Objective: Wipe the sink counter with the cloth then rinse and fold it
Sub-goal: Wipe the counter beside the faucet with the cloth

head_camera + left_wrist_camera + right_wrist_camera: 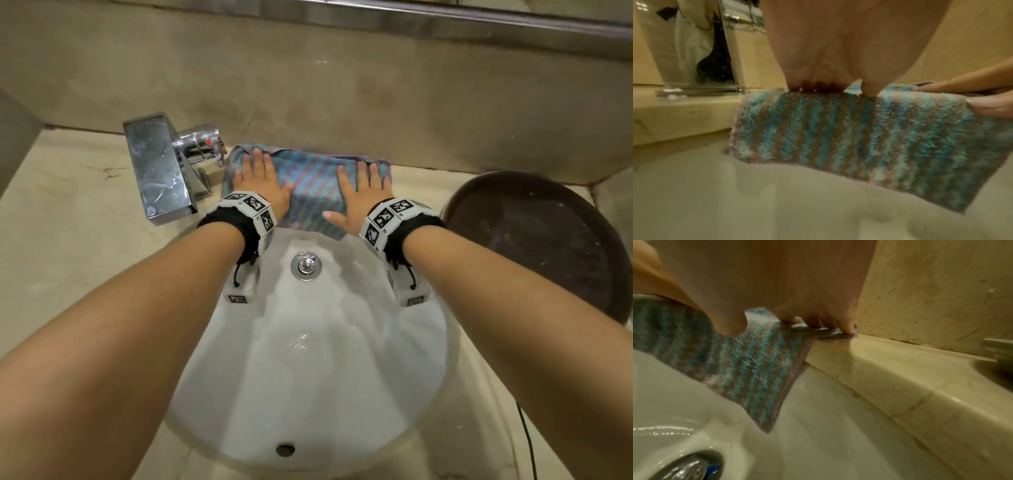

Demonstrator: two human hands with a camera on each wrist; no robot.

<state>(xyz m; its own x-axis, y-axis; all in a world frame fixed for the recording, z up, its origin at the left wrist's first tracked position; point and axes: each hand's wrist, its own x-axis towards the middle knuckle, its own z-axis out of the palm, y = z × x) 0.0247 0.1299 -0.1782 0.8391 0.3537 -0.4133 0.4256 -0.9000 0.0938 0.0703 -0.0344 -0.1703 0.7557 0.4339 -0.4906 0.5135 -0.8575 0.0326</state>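
Observation:
A blue and brown striped cloth (310, 186) lies folded on the beige counter (82, 205) behind the white sink (308, 359), its front edge hanging over the basin rim (849, 138) (740, 368). My left hand (262, 181) lies flat on the cloth's left part, fingers straight and spread. My right hand (363, 192) lies flat on its right part, thumb out toward the basin. In the wrist views the fingertips (809, 86) (846, 329) press down on the cloth's top.
A chrome faucet (161, 168) stands just left of the cloth. A dark round basin (541, 240) sits on the counter at the right. The wall (308, 85) rises right behind the cloth. The drain plug (306, 265) sits below my hands.

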